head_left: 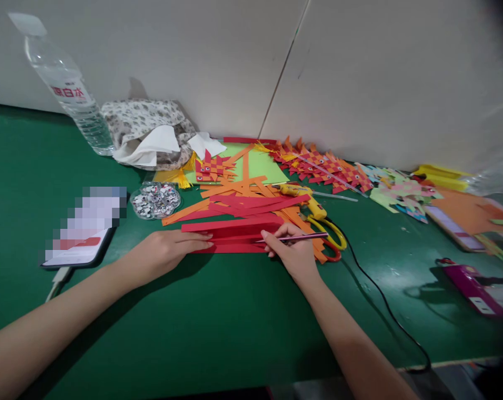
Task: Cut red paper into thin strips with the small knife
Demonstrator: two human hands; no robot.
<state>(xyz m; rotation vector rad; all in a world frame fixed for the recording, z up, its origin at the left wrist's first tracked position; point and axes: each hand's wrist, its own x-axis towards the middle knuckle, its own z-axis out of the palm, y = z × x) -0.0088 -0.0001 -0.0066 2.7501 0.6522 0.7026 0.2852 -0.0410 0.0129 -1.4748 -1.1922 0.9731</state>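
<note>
A folded sheet of red paper [234, 225] lies on the green table in front of me, its back part raised along a crease. My left hand [163, 250] rests on its left end with fingers stretched out flat. In my right hand [290, 250] is a slim, dark pinkish pen [305, 238], pinched between thumb and fingers, its tip pointing left over the paper. Just behind the sheet lies a heap of orange strips [251, 186] and red strips [255, 205]. Scissors with yellow and red handles [340, 239] lie beside my right hand.
A yellow glue gun [315, 206] trails a black cord [384, 300] to the right. Woven paper fish [330, 166], a tub of googly eyes [156, 200], a tissue pouch [147, 119] and a water bottle [74, 94] stand behind. A phone [84, 233] lies left, a purple power strip [472, 286] right.
</note>
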